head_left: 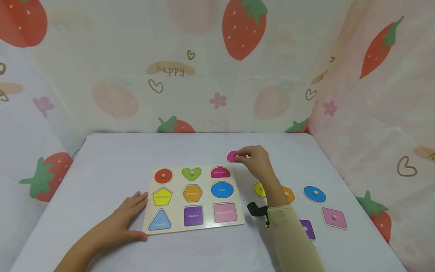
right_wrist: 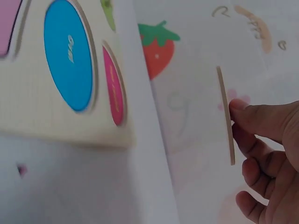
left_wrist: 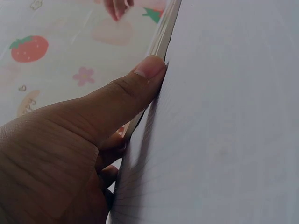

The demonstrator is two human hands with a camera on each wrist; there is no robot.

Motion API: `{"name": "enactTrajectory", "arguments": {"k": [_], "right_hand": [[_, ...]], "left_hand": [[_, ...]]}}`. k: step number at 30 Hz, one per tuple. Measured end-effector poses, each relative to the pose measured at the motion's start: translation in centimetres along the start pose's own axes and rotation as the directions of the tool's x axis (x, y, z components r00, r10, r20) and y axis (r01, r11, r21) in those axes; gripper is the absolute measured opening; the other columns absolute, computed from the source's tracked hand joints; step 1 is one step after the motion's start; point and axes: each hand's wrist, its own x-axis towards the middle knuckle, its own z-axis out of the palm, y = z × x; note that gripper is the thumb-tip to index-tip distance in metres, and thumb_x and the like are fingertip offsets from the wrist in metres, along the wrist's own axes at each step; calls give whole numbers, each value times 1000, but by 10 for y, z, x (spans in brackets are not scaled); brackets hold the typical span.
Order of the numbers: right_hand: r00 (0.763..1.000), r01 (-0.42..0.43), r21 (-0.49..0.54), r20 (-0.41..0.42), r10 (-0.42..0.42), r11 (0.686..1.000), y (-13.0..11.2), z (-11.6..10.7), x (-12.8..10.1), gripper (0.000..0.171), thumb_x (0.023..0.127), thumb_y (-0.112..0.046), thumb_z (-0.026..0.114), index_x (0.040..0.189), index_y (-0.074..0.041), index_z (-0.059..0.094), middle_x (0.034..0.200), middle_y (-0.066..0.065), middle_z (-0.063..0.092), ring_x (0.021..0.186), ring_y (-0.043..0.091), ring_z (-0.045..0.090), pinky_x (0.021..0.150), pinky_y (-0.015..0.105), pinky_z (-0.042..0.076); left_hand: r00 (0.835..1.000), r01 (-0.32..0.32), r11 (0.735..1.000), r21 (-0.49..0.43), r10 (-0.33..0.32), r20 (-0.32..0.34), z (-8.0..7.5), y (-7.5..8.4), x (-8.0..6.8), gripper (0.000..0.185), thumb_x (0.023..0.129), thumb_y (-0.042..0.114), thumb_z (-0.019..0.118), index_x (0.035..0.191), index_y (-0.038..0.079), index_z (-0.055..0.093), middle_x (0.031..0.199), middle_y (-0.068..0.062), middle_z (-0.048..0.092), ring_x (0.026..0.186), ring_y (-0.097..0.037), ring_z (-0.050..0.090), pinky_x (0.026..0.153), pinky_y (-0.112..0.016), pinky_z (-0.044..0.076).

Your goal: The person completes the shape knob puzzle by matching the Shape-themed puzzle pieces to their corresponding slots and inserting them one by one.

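My right hand (head_left: 256,162) pinches a magenta half-round puzzle piece (head_left: 232,156) above the far right corner of the wooden shape board (head_left: 176,227). In the right wrist view the piece (right_wrist: 225,116) shows edge-on, with thumb and forefinger at its back. Below it on the board lies the magenta half-round recess (head_left: 220,173). The board's red circle (head_left: 159,177) and green heart (head_left: 188,176) carry knobs. My left hand (head_left: 117,223) rests on the table with thumb and fingertips against the board's left edge; the left wrist view shows the thumb (left_wrist: 126,93) along that edge.
Loose knobbed pieces lie right of the board: a blue oval (head_left: 310,192), pink rectangle (head_left: 327,217), purple square (head_left: 310,232), orange piece (head_left: 290,195) and yellow piece (head_left: 258,190), some partly behind my right arm. A strawberry-print curtain (head_left: 204,75) surrounds the white table (head_left: 119,158).
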Motion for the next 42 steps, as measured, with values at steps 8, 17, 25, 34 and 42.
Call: {"name": "enactTrajectory", "arguments": {"k": [8,17,25,34,42], "right_hand": [[998,14,-11,62,-13,1000,-8,37,3,20,93,-29,77,108,-16,81,110,5,72,111,26,58,83,39,63],[992,-44,-74,112,52,996,-3,63,5,19,92,-30,78,108,-19,80,105,0,74,104,22,60,84,33,62],[988,-58,-89,137,70,994,0,70,4,18,92,-30,79,106,-19,80,103,0,75,106,22,63,90,36,61],[988,-11,-160,148,35,987,-1,78,5,17,93,-32,78,104,-19,81,98,-3,76,100,19,65,91,35,60],[990,1,-220,139,30,976,0,78,3,17,92,-33,78,103,-20,81,96,-3,77,105,21,62,101,47,50]], "left_hand": [[1000,-1,1000,4,1,11,-1,0,1,121,65,69,83,158,6,38,169,-8,28,157,-40,13,130,-45,3],[1000,12,1000,10,-12,15,-1,0,3,121,64,68,85,158,7,38,169,-7,28,158,-39,12,129,-52,5],[1000,16,1000,15,-16,16,-1,0,2,122,64,69,84,158,6,38,169,-9,28,157,-40,12,130,-42,0],[1000,21,1000,7,-21,13,-2,2,1,122,65,70,83,158,7,38,169,-8,28,158,-39,12,129,-51,5],[1000,23,1000,14,-23,13,-2,3,1,121,64,67,85,157,5,39,168,-9,29,157,-40,13,128,-54,7]]}}
